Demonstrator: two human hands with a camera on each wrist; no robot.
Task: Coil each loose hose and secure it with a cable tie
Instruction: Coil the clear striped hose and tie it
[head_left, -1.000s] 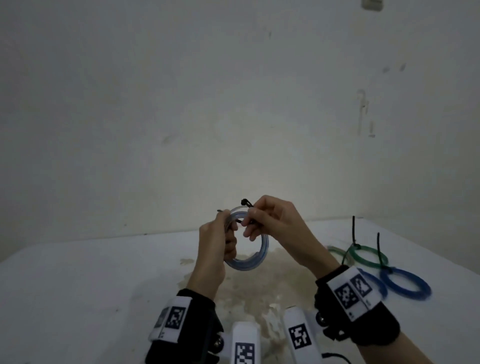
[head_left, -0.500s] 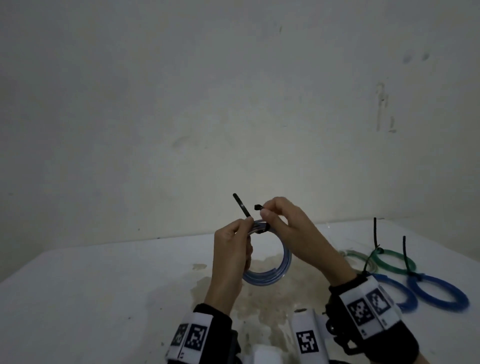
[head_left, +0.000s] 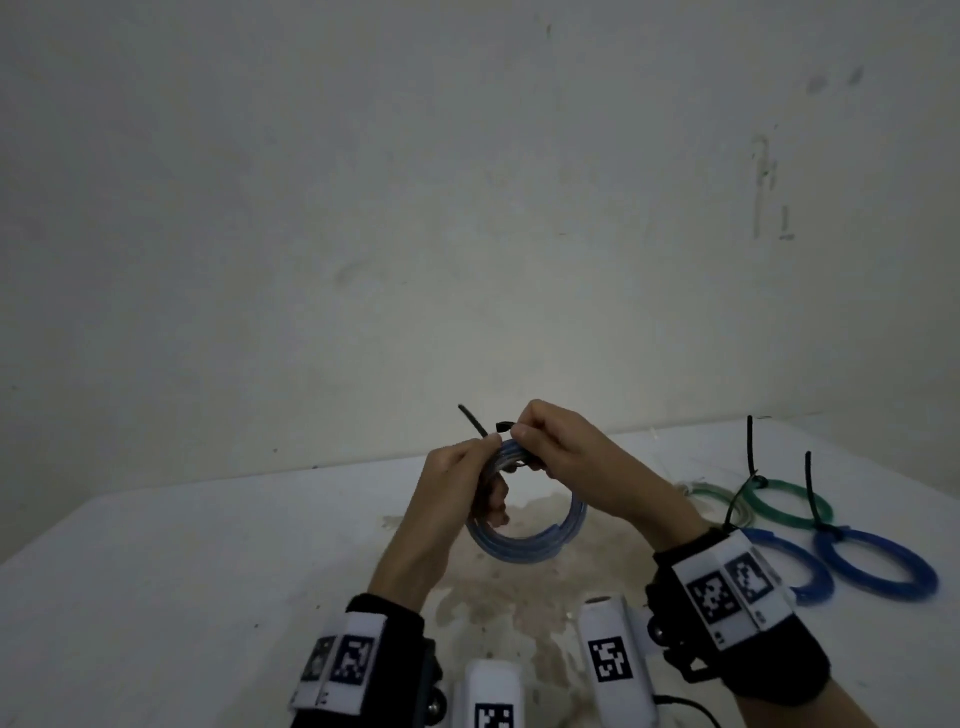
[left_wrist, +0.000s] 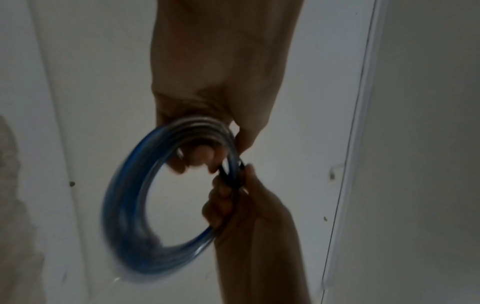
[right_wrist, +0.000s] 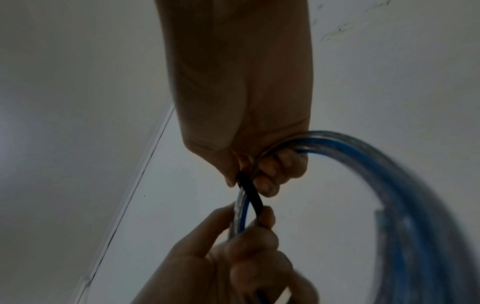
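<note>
The hose (head_left: 524, 540), a pale blue translucent coil of several turns, hung in the air above the middle of the white table (head_left: 156, 571), over a brownish stain (head_left: 519, 597) on the tabletop, held at its top by both hands. Behind the table rose a plain off-white wall (head_left: 467, 208) with a few scuff marks.

The left hand (head_left: 457, 493) gripped the coil on its left side, fingers curled through the ring and round the bundled turns; in the left wrist view (left_wrist: 207, 115) the turns passed between thumb and curled fingers. The right hand (head_left: 566, 457) met it at the top of the coil from the right, thumb and fingers pinching the black cable tie (head_left: 501, 428) against the hose. In the right wrist view (right_wrist: 249, 144) the tie's band (right_wrist: 250, 192) crossed the turns between the two hands. One end of the tie stuck up and to the left above the left thumb.

On the right part of the table lay four finished coils, close together: two green coils (head_left: 784, 501) farther back and two dark blue coils (head_left: 878, 564) nearer, the tails of their black ties (head_left: 750, 447) standing upright.
</note>
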